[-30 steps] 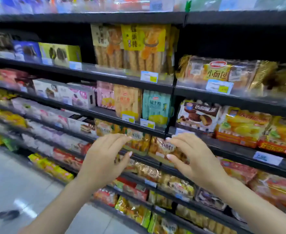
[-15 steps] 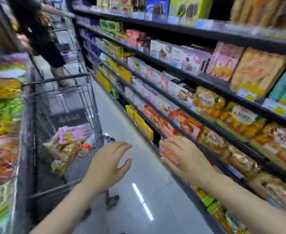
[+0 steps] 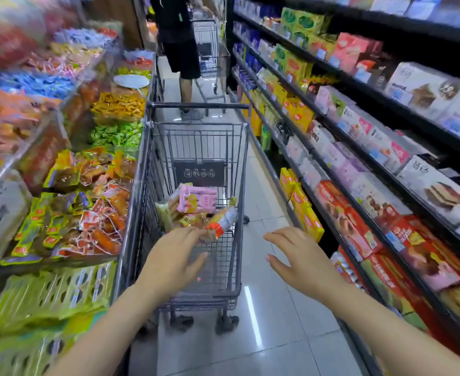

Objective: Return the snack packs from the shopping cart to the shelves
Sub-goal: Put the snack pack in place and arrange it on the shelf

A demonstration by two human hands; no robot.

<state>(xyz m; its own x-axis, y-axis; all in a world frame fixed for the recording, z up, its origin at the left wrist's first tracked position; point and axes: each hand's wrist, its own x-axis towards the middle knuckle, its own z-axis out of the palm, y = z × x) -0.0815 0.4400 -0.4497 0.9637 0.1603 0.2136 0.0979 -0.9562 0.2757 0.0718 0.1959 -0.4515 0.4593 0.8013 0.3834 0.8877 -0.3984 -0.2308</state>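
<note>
- Reaching toward the snack packs (image 3: 196, 210), which are lying mid-frame inside the shopping cart (image 3: 239, 185).
- The left hand (image 3: 173, 260) is hovering open and empty over the basket.
- The right hand (image 3: 302, 260) is spreading open and empty, lower right of centre.
- Aiming for the top pink pack (image 3: 199, 198) is looking easiest.

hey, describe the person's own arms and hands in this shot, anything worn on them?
Both forearms are bare as far as the picture shows, no sleeves in view. The left hand and right hand wear no gloves, and no watch, bracelet or ring can be seen. Fingernails look short and unpainted.
</note>
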